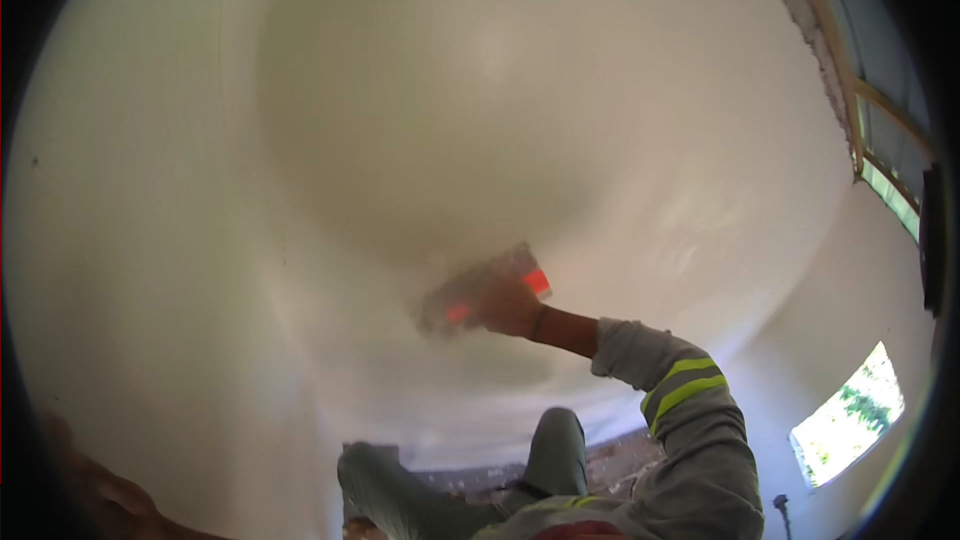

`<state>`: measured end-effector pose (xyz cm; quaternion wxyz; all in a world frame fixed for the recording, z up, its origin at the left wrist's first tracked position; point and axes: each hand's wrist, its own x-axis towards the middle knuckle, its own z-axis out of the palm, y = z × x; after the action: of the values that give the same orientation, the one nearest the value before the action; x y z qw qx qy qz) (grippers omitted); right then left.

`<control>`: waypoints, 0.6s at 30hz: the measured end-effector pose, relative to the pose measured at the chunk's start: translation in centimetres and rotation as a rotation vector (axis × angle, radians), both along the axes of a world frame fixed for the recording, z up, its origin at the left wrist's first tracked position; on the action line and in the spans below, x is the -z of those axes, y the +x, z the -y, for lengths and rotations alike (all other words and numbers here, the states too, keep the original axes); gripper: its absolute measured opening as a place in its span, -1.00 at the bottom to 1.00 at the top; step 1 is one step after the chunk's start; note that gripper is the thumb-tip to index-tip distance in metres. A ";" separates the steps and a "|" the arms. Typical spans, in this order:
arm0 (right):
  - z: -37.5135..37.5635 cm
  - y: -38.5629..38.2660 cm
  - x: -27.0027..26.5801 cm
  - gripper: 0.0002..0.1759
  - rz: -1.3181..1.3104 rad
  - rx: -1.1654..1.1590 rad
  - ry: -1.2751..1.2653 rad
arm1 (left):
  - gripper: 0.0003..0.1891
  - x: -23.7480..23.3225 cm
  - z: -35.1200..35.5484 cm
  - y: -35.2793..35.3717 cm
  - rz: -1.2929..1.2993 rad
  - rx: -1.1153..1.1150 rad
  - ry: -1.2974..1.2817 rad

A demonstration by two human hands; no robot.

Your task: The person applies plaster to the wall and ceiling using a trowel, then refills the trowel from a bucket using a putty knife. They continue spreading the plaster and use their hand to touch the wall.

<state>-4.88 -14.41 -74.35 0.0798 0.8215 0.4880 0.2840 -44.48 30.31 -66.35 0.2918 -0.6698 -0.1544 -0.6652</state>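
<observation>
My right hand (508, 307) is closed around the red handle of a trowel (537, 283), whose wide blade lies against or very near the pale wall (480, 120). Motion blurs the tool's left end. At the lower left edge, my left hand (95, 475) shows dark and partly cut off by the lens border, beside the wall at left. Its fingers are too dim to make out, and so is anything it might hold.
My bent knees (558, 435) are below, above a rough, littered floor (610, 462). A bright window opening (850, 415) is at the lower right. Wooden roof beams (895, 115) run along the upper right, over the wall's ragged top edge.
</observation>
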 end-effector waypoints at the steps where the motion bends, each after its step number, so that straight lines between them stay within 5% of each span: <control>1: 0.5 -0.6 -2.8 -0.71 -0.044 0.007 0.011 | -0.62 0.4 -0.2 -0.1 -0.011 0.007 -0.037; 2: 0.4 -2.2 -5.6 -0.68 -0.098 0.014 0.022 | -0.61 0.6 -0.2 0.0 -0.027 0.004 -0.069; 3: -1.5 -6.9 -13.8 -0.63 -0.209 0.261 0.000 | -0.60 0.6 -0.2 0.1 -0.049 -0.002 -0.089; 5: 1.4 -4.2 -22.6 -0.54 0.431 0.044 0.012 | -0.60 -0.2 1.2 0.4 -0.087 -0.047 -0.092; 7: 2.0 -2.5 -34.0 -0.56 0.726 0.001 0.002 | -0.60 -0.3 1.0 0.4 -0.101 0.015 -0.067; 8: 2.1 -2.4 -38.7 -0.57 0.743 0.109 0.098 | -0.60 -0.5 0.9 0.6 -0.102 0.041 -0.054; 9: 2.5 -1.5 -42.6 -0.72 0.882 -0.064 0.158 | -0.64 -2.1 2.4 1.2 -0.014 0.030 0.036; 10: 1.9 -2.7 -45.3 -0.69 0.702 0.184 0.163 | -0.66 -4.7 5.0 2.1 0.072 0.019 0.126; 11: 1.5 -3.9 -47.1 -0.64 0.518 0.423 0.166 | -0.65 -6.2 6.5 2.8 0.162 0.008 0.215; 15: 3.6 -0.4 -41.9 -0.52 0.504 0.366 0.027 | -0.66 -5.8 6.0 2.3 0.143 -0.161 0.237; 18: 5.2 -3.7 -35.5 -0.60 0.382 0.370 0.051 | -0.66 -4.9 5.0 1.9 0.148 -0.214 0.222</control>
<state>-8.55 -19.66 -38.90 0.2003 0.8299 0.2985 0.4266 -42.61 25.26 -61.46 0.4209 -0.5624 -0.1717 -0.6908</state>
